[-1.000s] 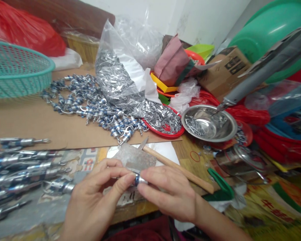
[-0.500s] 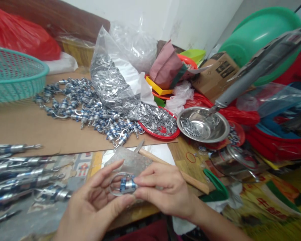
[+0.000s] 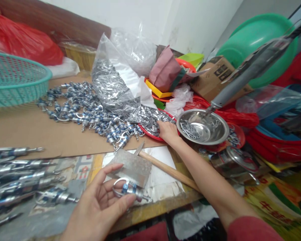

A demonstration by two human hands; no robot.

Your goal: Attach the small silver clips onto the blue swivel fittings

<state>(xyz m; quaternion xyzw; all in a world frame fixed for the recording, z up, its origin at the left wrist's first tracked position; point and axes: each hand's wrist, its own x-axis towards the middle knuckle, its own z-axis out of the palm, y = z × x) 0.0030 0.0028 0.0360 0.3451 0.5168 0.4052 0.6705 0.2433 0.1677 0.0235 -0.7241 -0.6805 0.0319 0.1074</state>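
Note:
My left hand point(image 3: 102, 201) holds a blue-and-silver metal clasp point(image 3: 129, 188) between thumb and fingers, with its curved hook towards the palm and its small eye end pointing right. The clasp is above the front edge of the bench, by a grey metal block point(image 3: 132, 165). My right hand point(image 3: 168, 131) reaches into a red tray point(image 3: 150, 135) of small flat metal pieces point(image 3: 153, 117). Its fingers are drawn together among the pieces; what is between the fingertips is hidden. A hammer point(image 3: 165, 165) with a wooden handle lies between the block and my right forearm.
Many similar clasps point(image 3: 90, 112) lie heaped on cardboard, with longer rows point(image 3: 22, 174) at left. A clear bag point(image 3: 110, 83) of metal pieces leans behind the tray. Right of it stand a steel bowl point(image 3: 203, 134) and a grey tool point(image 3: 240, 80) slanting over it. A turquoise basket point(image 3: 17, 88) stands left.
My right hand has let go of the clasp and moved up and away to the red tray. My left hand keeps the clasp, whose eye end now shows.

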